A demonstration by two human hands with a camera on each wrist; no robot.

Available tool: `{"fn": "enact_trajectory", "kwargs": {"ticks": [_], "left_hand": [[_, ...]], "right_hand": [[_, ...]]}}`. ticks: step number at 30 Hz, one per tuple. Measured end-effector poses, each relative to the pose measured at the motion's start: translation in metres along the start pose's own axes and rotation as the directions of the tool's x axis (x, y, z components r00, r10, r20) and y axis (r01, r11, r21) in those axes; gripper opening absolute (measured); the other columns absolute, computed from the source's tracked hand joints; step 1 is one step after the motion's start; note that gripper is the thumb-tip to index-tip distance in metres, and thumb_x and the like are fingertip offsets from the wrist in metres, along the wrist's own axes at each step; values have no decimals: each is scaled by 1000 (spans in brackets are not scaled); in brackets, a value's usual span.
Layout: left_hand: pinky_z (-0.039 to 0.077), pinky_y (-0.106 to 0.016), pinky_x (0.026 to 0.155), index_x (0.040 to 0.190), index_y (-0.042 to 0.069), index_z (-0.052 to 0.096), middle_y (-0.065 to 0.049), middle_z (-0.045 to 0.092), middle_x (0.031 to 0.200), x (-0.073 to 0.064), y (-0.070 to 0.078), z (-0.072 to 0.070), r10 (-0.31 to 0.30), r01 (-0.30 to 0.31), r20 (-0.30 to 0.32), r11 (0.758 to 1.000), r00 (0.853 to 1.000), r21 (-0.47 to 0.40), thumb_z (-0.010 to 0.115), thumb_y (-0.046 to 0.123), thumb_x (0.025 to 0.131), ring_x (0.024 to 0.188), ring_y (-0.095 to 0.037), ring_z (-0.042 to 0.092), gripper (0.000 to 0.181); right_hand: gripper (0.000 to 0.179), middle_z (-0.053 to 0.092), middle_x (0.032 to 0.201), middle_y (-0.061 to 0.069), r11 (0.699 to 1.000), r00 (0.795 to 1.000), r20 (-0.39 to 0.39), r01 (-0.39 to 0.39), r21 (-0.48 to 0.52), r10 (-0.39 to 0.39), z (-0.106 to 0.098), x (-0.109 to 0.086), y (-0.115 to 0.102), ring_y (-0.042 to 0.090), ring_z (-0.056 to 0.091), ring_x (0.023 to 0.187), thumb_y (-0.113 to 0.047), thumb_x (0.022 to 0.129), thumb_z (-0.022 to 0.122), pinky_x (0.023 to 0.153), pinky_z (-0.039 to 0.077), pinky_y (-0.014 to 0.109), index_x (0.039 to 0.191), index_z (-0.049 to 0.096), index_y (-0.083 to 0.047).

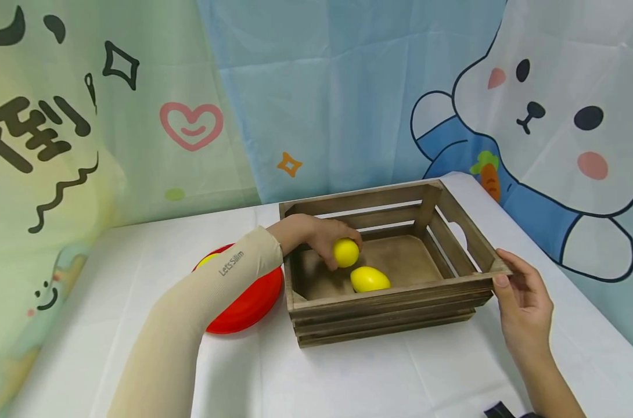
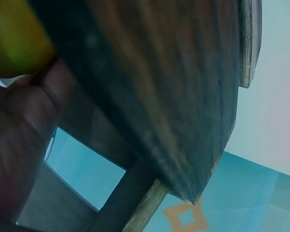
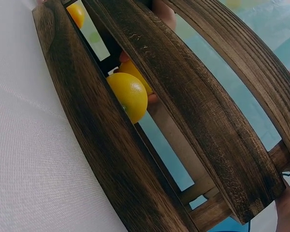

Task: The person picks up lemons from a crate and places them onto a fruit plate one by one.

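My left hand [image 1: 324, 235] reaches over the left side of a brown slatted wooden crate [image 1: 384, 313] and grips a yellow lemon [image 1: 345, 253] inside it. A second lemon [image 1: 370, 280] lies on the crate floor near the front wall; through the slats the right wrist view shows this lemon [image 3: 128, 94] just in front of the held one. In the left wrist view the held lemon [image 2: 17, 38] sits against the fingers, beside the dark crate wall [image 2: 159, 87]. My right hand [image 1: 525, 296] holds the crate's front right corner, thumb on the front and fingers behind.
A red plate [image 1: 248, 307] stands left of the crate, partly covered by my left sleeve [image 1: 191, 307], with something yellow [image 1: 208, 259] at its far side. White cloth [image 1: 379, 377] covers the table. A printed curtain [image 1: 316, 98] hangs behind. A black object [image 1: 499, 410] shows at the front edge.
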State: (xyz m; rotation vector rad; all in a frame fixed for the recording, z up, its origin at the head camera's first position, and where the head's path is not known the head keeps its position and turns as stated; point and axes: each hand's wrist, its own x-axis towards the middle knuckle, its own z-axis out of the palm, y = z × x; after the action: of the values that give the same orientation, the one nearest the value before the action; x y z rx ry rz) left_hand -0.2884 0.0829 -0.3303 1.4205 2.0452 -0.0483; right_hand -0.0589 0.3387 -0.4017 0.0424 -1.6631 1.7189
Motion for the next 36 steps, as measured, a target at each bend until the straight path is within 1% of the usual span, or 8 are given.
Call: {"fn": "enact_trajectory", "kwargs": {"ticks": [4, 9, 11, 14, 18, 22, 28, 36], "left_hand": [[39, -32, 94, 136, 19, 48, -9, 45, 130, -1, 0, 0, 2, -2, -8, 1000, 1000, -3, 74, 13, 79, 114, -20, 43, 62], [39, -32, 95, 134, 18, 50, -9, 43, 132, -1, -3, 2, 46, -50, -65, 997, 997, -64, 75, 12, 78, 116, -21, 43, 61], [39, -31, 97, 133, 16, 51, -9, 44, 132, 0, -4, 3, 82, -91, -101, 992, 991, -87, 76, 13, 79, 117, -21, 43, 59], [39, -29, 98, 132, 12, 53, -8, 48, 131, -1, -6, 5, 129, -145, -149, 984, 980, -101, 77, 15, 80, 116, -20, 45, 57], [39, -27, 97, 132, 11, 53, -6, 52, 130, -2, -5, 5, 148, -166, -202, 983, 968, -79, 76, 18, 82, 113, -19, 46, 56], [40, -28, 95, 132, 12, 54, -6, 54, 129, -5, -4, 3, 147, -163, -265, 986, 953, -39, 73, 17, 83, 111, -19, 48, 52], [43, -30, 91, 134, 16, 53, -4, 52, 126, -11, -3, 3, 104, -116, -379, 993, 919, -10, 73, 18, 84, 107, -18, 50, 53], [43, -27, 89, 134, 17, 53, -2, 52, 123, -16, 2, 7, 118, -154, -469, 987, 875, -40, 72, 15, 84, 104, -16, 51, 54]], "right_hand": [[38, 60, 120, 5, 1000, 1000, 0, 2, -31, -2, 0, 1, 0, 11, 53, 99, 10, 94, 51, 84, 47, 11, 133, 50, 11], [39, 59, 121, 8, 998, 999, 23, 43, 41, -44, -2, 2, 7, 13, 52, 99, 12, 94, 50, 83, 48, 12, 133, 51, 10], [40, 59, 121, 8, 996, 998, 36, 57, 71, -60, -3, 2, 10, 14, 52, 98, 13, 93, 50, 81, 48, 12, 133, 51, 11], [40, 59, 121, 7, 998, 998, 37, 57, 39, -59, -4, 3, 14, 12, 50, 94, 13, 93, 50, 78, 47, 11, 132, 52, 10], [40, 60, 121, 6, 997, 996, 39, 74, 33, -75, -6, 4, 17, 11, 49, 91, 14, 93, 49, 75, 46, 11, 132, 52, 10], [41, 59, 122, 8, 989, 991, 63, 110, 103, -117, -7, 6, 21, 12, 49, 93, 16, 92, 47, 77, 46, 11, 132, 51, 12], [41, 58, 119, 8, 988, 992, 62, 105, 114, -113, -6, 6, 21, 12, 49, 93, 16, 92, 48, 76, 46, 11, 132, 51, 12], [41, 59, 121, 8, 990, 991, 70, 106, 96, -113, -9, 7, 20, 13, 52, 97, 16, 92, 49, 82, 48, 11, 132, 50, 12]]}}
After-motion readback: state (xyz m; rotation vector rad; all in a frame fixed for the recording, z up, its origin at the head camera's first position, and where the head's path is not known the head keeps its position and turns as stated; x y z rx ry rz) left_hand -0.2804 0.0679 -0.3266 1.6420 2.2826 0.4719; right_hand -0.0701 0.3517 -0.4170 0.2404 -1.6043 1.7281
